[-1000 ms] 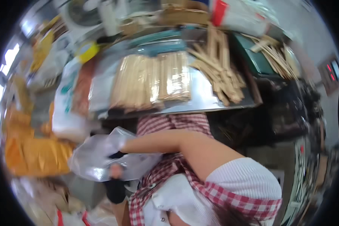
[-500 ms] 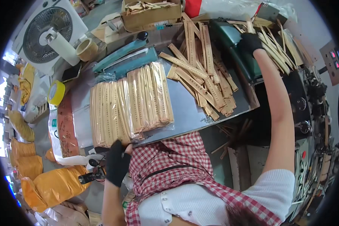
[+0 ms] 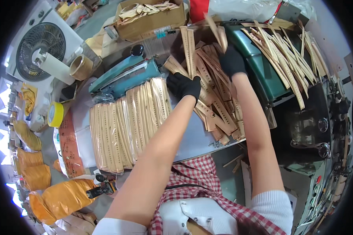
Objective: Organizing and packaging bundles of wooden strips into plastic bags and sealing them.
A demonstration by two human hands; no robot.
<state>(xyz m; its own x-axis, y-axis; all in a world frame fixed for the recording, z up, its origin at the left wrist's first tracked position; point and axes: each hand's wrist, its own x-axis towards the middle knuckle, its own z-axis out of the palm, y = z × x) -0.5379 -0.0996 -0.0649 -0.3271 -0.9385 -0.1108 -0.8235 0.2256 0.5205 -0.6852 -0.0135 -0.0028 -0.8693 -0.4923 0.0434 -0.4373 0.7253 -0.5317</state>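
My right hand (image 3: 232,62), in a black glove, is closed on a few thin tan strips (image 3: 222,38) at the upper right of the pile; their upper ends are smeared by motion. My left hand (image 3: 183,85), also gloved, rests over the left side of the heap of loose tan printed strips (image 3: 208,78), its fingers apart and the thumb toward the heap. Some strips pass under and beside that hand. Left of the heap lie rows of similar strips in clear plastic sleeves (image 3: 125,125), partly covered by my left forearm.
A teal hand-lever sealer (image 3: 133,78) stands behind the sleeved rows. To the right, a dark green machine housing (image 3: 259,62) has many loose strips (image 3: 278,55) beside it. A cardboard box (image 3: 151,23) of tan pieces sits behind. Yellow tape (image 3: 55,114) and a fan (image 3: 41,51) are left.
My left hand has gone from the near edge of the sleeved rows up to the loose heap. My right hand has come leftward from the strips by the green housing, carrying some.
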